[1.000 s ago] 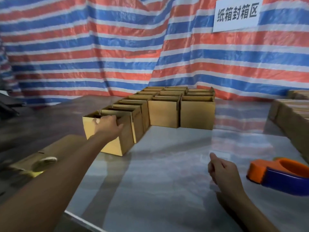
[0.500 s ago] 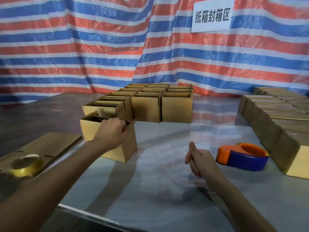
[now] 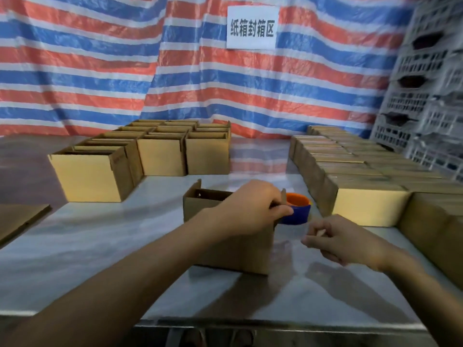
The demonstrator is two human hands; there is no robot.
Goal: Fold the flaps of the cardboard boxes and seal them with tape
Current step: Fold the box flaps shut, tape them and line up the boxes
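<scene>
Head view: 1 open cardboard box (image 3: 250, 251) stands mid-table (image 3: 100, 246). The left hand (image 3: 253, 209) grips its rim at 1 o'clock. The right hand (image 3: 345, 241) hovers at 4 o'clock, loosely curled and holding nothing. 1 tape dispenser (image 3: 297, 214) lies at 2 o'clock, touching the box or just behind it.

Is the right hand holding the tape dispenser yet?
No, the right hand is empty beside the box, and the tape dispenser sits on the table behind it.

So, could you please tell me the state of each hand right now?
Left hand: holding the open cardboard box by its top edge.
Right hand: loosely curled, holding nothing.
</scene>
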